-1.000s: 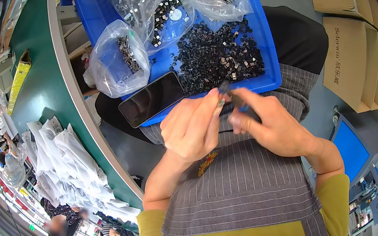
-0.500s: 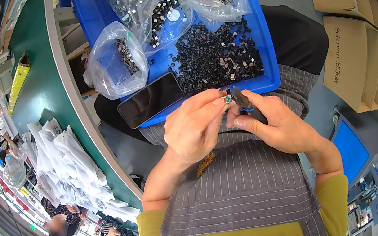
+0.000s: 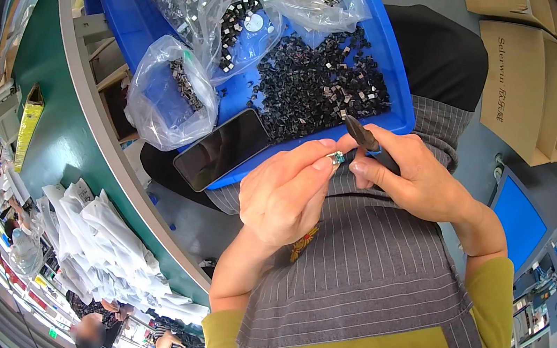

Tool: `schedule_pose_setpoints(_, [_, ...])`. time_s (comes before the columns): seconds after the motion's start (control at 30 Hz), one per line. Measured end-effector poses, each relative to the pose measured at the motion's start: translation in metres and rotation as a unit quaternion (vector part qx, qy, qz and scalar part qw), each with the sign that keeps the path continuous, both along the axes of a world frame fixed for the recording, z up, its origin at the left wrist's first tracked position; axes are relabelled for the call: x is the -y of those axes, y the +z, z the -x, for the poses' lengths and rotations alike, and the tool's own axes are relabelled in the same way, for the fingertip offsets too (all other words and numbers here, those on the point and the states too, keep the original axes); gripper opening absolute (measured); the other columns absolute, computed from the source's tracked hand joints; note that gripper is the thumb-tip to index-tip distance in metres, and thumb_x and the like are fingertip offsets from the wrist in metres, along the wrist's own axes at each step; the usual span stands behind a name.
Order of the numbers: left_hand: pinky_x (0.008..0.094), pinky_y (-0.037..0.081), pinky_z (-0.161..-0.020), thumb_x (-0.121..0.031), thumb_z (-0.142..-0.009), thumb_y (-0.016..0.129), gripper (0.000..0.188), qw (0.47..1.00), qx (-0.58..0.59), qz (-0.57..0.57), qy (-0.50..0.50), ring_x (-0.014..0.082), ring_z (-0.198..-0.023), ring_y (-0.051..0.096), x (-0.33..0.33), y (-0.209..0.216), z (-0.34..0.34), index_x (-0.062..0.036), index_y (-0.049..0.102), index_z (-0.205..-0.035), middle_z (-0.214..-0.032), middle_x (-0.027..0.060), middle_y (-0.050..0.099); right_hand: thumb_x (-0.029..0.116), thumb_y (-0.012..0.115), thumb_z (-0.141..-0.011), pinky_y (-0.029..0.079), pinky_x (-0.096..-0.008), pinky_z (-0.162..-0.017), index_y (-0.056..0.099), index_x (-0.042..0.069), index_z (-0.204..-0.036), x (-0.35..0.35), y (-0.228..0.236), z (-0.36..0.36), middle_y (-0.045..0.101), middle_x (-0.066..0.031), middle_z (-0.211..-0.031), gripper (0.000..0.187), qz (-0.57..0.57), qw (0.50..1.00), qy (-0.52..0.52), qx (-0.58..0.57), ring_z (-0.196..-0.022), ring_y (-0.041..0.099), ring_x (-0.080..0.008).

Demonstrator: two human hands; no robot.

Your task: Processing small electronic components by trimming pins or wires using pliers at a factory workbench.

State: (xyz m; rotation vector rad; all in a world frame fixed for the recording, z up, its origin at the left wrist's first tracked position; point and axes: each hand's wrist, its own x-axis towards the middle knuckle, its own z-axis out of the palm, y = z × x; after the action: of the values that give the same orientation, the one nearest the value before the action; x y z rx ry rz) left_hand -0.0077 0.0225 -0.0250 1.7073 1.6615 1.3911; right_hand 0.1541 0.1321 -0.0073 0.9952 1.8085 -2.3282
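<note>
Between its thumb and fingers, my left hand (image 3: 281, 195) pinches a small metal connector (image 3: 336, 158) with a silver shell and a green-blue end. My right hand (image 3: 425, 179) is wrapped round cutting pliers (image 3: 362, 136) with dark jaws and black-and-blue grips. The jaws point up and left, just above the connector and apart from it. Both hands are over my lap at the near edge of a blue tray (image 3: 405, 117). Loose small black pieces (image 3: 297, 88) lie heaped in the tray, with some shiny metal parts among them.
A dark phone (image 3: 221, 152) rests on the tray's near left corner. Clear plastic bags (image 3: 160, 113) of small metal parts lie in the tray. A green bench (image 3: 50, 144) with white packets (image 3: 105, 236) curves along the left. Cardboard boxes (image 3: 521, 93) and a monitor (image 3: 517, 219) are at right.
The pliers' jaws have come away from the connector and now point up toward the heap. The connector has turned slightly and shows more of its silver shell.
</note>
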Motion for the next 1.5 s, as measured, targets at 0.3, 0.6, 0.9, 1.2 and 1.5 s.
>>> schedule_pose_setpoints(0.3, [0.0233,0.05,-0.057,0.011,-0.08,0.063,0.021,0.998,-0.01,0.038,0.054,0.0133,-0.066,0.062,-0.031,-0.01,0.001,0.0009,0.059,-0.098,-0.094,0.0151,0.062,0.016,0.053,-0.092,0.048,-0.0288,-0.065,0.056,0.0,-0.109,-0.002,-0.02,-0.001,0.06,-0.0085,-0.073,0.024,0.014,0.999,-0.021,0.046,-0.068,0.059,-0.0141])
schedule_pose_setpoints(0.6, [0.0283,0.049,-0.056,0.0,-0.086,0.057,0.016,0.979,-0.118,0.099,0.137,0.0201,-0.073,0.063,-0.089,-0.054,0.024,0.0011,0.058,-0.102,-0.093,0.0118,0.06,0.013,0.051,-0.092,0.047,-0.028,-0.068,0.055,-0.001,-0.11,-0.003,-0.036,-0.003,0.056,-0.0043,-0.072,0.022,0.034,0.997,-0.043,0.056,-0.07,0.055,-0.0113])
schedule_pose_setpoints(0.9, [0.0467,0.051,-0.071,-0.013,-0.087,0.057,0.028,0.827,-0.339,0.362,0.265,0.0394,-0.086,0.063,-0.049,-0.118,0.076,-0.0003,0.051,-0.111,-0.103,0.0222,0.06,0.017,0.052,-0.093,0.049,-0.0341,-0.073,0.053,-0.002,-0.111,-0.005,-0.033,0.013,0.066,-0.016,-0.091,0.027,0.013,0.998,0.016,0.065,-0.079,0.065,-0.0225])
schedule_pose_setpoints(1.2, [0.0467,0.051,-0.065,-0.005,-0.084,0.056,0.018,0.85,-0.321,0.334,0.253,0.0385,-0.075,0.063,-0.059,-0.123,0.078,-0.001,0.048,-0.1,-0.092,0.0217,0.058,0.016,0.052,-0.093,0.05,-0.0344,-0.072,0.053,-0.003,-0.11,0.006,-0.03,0.017,0.066,-0.0164,-0.091,0.026,-0.011,0.997,0.031,0.077,-0.078,0.065,-0.0239])
schedule_pose_setpoints(1.5, [0.0429,0.049,-0.063,-0.002,-0.081,0.057,0.015,0.922,-0.213,0.197,0.255,0.034,-0.07,0.062,-0.048,-0.119,0.069,-0.0025,0.052,-0.096,-0.086,0.0168,0.059,0.015,0.052,-0.093,0.05,-0.0342,-0.072,0.052,-0.003,-0.11,0.017,-0.026,0.012,0.066,-0.0157,-0.096,0.025,-0.043,0.996,0.01,0.071,-0.079,0.066,-0.0243])
